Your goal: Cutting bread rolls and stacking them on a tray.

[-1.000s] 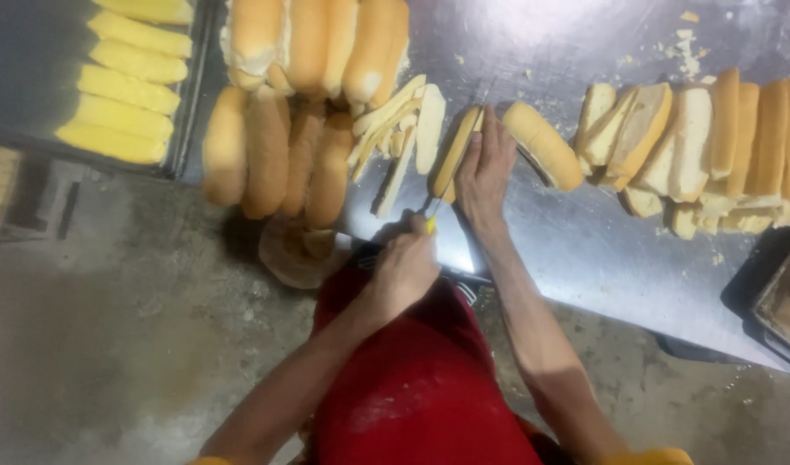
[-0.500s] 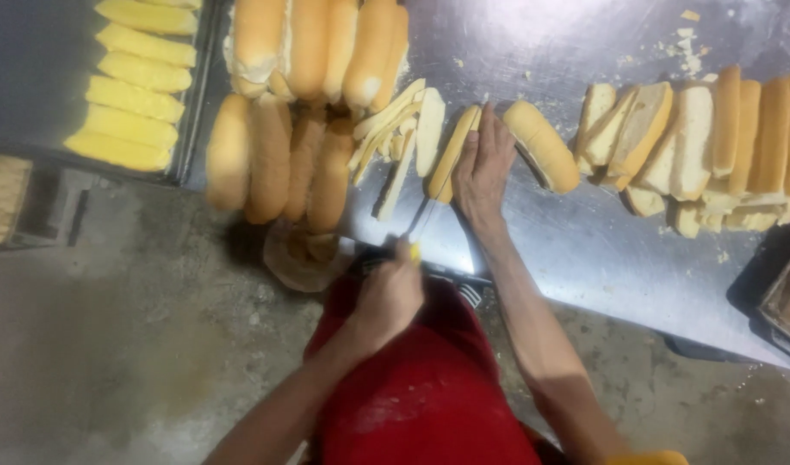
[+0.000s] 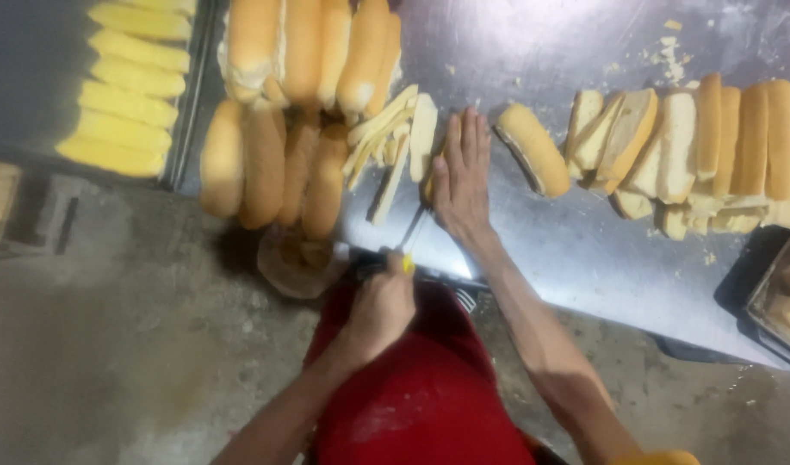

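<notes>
The left hand [image 3: 382, 312] has its grip closed round the yellow handle of a knife [image 3: 409, 239], whose blade runs under the right hand [image 3: 461, 176]. That right hand lies flat, fingers straight, pressing a bread roll [image 3: 431, 181] onto the steel table [image 3: 576, 250]. Cut bread slices [image 3: 395, 142] lie just left of it, and whole long rolls [image 3: 274, 164] lie further left.

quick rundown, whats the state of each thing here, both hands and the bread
left hand: closed around a yellow-handled knife
right hand: flat, fingers straight, pressing a roll against the metal table
whole rolls: uncut, piled at left
cut strips: sliced thin, loose heap
single roll: lying alone, split along its side
sliced bread: stood on edge in a row
</notes>
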